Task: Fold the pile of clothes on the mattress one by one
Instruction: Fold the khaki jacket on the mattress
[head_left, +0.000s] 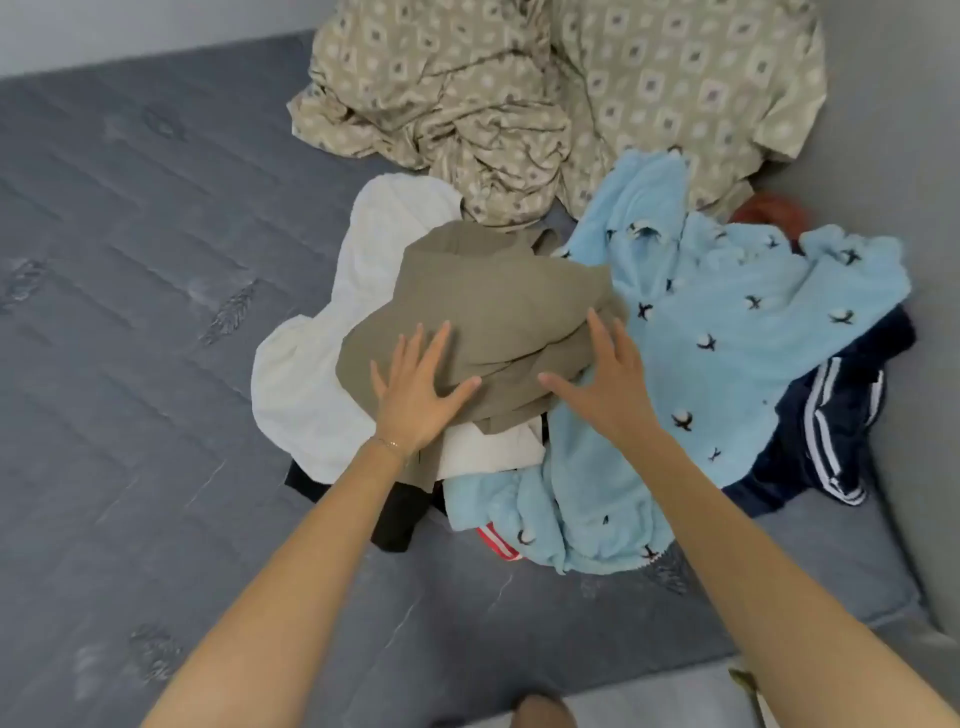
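The left grip (415, 395) is wide, its fingers spread out flat. It rests on the near part of the tan cloth (493, 312) and holds nothing. A thin bracelet (387, 443) sits on its wrist. The right grip (608, 384) is wide too, with straight fingers. Its fingers touch the right edge of the tan cloth, and its palm is over the blue fleece (727, 322).

The tan cloth lies on top of the pile (493, 447), under and between both grips. A white cloth (311, 384) sticks out from under it, left of the left grip. The blue fleece spreads out right of the right grip and down under that arm. Dark pants (831, 431) with white stripes lie past the fleece, far right of the right grip. A black cloth (395, 514) peeks out under the left wrist. A red cloth (498, 543) with white stripes shows between the two arms. The pile sits on the gray mattress (130, 260). A crumpled sheet (519, 104) with a diamond print lies beyond both grips.
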